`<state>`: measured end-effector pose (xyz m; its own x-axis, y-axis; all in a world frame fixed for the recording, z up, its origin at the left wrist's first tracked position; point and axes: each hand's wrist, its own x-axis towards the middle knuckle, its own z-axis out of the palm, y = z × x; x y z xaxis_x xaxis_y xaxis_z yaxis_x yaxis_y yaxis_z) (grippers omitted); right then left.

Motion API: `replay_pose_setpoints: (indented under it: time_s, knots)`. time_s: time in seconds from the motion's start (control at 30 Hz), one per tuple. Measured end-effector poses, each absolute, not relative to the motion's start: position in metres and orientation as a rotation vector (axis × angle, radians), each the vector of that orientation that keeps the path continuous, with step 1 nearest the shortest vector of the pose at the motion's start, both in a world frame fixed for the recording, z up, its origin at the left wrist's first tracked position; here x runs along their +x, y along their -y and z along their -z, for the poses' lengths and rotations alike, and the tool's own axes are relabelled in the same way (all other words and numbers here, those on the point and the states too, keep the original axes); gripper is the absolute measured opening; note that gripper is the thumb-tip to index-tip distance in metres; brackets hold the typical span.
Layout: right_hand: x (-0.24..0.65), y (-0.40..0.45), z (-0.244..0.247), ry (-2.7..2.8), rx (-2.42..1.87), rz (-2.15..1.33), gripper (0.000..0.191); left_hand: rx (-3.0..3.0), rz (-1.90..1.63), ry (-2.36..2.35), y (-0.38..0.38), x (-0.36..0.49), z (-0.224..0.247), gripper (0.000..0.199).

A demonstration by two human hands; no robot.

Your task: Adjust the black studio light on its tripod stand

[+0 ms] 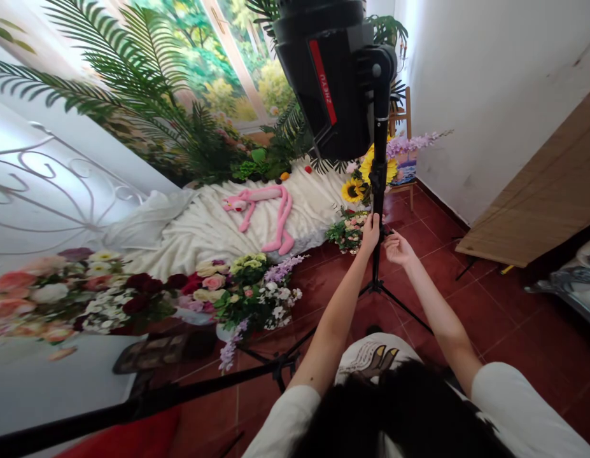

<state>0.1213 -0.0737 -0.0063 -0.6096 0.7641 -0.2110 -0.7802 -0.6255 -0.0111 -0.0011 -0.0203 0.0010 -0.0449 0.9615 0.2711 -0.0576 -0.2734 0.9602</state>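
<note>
Left hand (370, 233) is wrapping around the pole of a black light stand (379, 184), below the clamp; right hand (398, 248) is hovering just beside the same pole, fingers bent, near a small knob; cannot tell whether it is pinching that. Stand is rising upright in front of the person, legs spreading over the red tile floor (442, 286). Big black lamp (318, 95) is sitting on top and blocking part of the bright garden backdrop (249, 63) and the greenery behind. Close behind the pole, sunflowers (352, 190) and a clump of small pink roses (343, 230) are crowding in; a wooden easel (408, 121) is standing farther back by the wall. To the left, a pink soft toy (280, 213) is lying on a wrinkled white blanket (203, 235), palm leaves (180, 143) spreading above it. A long bank of mixed flowers (146, 289) is running along the near edge. A second black stand (170, 397) is slanting across the lower left, partly covering the floor there. At right, a wooden board (528, 191) is leaning at an angle. Dark hair is hiding the bottom middle.
</note>
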Motion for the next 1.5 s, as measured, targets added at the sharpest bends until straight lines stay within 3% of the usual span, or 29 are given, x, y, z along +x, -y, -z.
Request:
replay_pose_setpoints:
  time_s: [0.43, 0.63, 0.73, 0.93, 1.07, 1.23, 1.37, 1.5]
  knots:
    - [0.121, 0.075, -0.011, -0.228, -0.360, -2.212, 0.025, 1.335, -1.562, -1.079, 0.025, 0.006, -0.001, 0.065]
    - [0.124, 0.066, -0.009, 0.129, -0.609, -2.121, 0.013, 1.313, -1.596, -1.105, 0.026, 0.008, -0.004, 0.067]
    - [0.113, 0.068, -0.001, 0.487, -0.969, -1.870, 0.008, 1.312, -1.603, -1.109, 0.027, 0.008, -0.003, 0.068]
    - [0.111, 0.078, 0.016, 1.380, -1.429, -0.845, 0.003, 1.314, -1.562, -1.105, 0.027, 0.007, -0.001, 0.066]
    - [0.128, 0.070, 0.018, 1.496, -1.459, -0.652, 0.017, 1.317, -1.540, -1.115, 0.027, 0.007, -0.002, 0.065]
    - [0.133, 0.057, 0.006, 1.391, -1.463, -0.679, 0.017, 1.317, -1.517, -1.145, 0.026, 0.006, -0.002, 0.064]
    - [0.122, 0.044, -0.034, 1.301, -1.298, -0.662, 0.038, 1.304, -1.522, -1.140, 0.024, 0.006, 0.000, 0.067]
    - [0.098, 0.021, -0.080, 1.478, -0.972, -0.689, 0.072, 1.236, -1.523, -1.140, 0.021, 0.006, 0.001, 0.061]
